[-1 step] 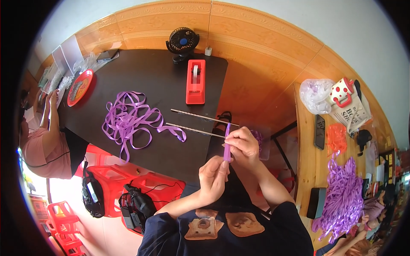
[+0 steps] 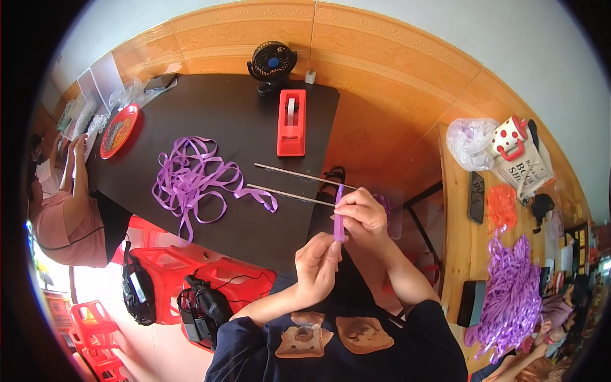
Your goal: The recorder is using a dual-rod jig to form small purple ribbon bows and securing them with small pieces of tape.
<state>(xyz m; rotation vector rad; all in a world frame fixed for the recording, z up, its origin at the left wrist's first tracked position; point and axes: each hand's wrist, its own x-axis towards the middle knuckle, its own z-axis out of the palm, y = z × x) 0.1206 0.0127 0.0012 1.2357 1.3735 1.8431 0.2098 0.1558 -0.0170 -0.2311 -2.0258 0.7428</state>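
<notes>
Just off the dark table's right edge, a short purple ribbon piece (image 2: pixel 339 224) stretches upright between my hands. My left hand (image 2: pixel 316 264) is closed, pinching its lower end between thumb and fingers. Higher up, my right hand (image 2: pixel 361 218) pinches the same ribbon. An upper thin twisted rod (image 2: pixel 293 169) and a lower thin twisted rod (image 2: pixel 286 193) stick out over the table edge towards my right hand. The ribbon's top meets the upper rod; whether it wraps round it is too small to tell. A loose tangle of purple ribbon (image 2: pixel 191 175) lies left of the rods.
On the dark table (image 2: pixel 210 108) stand a red tape dispenser (image 2: pixel 291 143), a black fan (image 2: pixel 272 60) and a red plate (image 2: pixel 121 130). At right, a wooden table (image 2: pixel 453 280) carries a heap of purple ribbon (image 2: pixel 509 296). Another person (image 2: pixel 70 223) sits at left, near red stools (image 2: pixel 153 274).
</notes>
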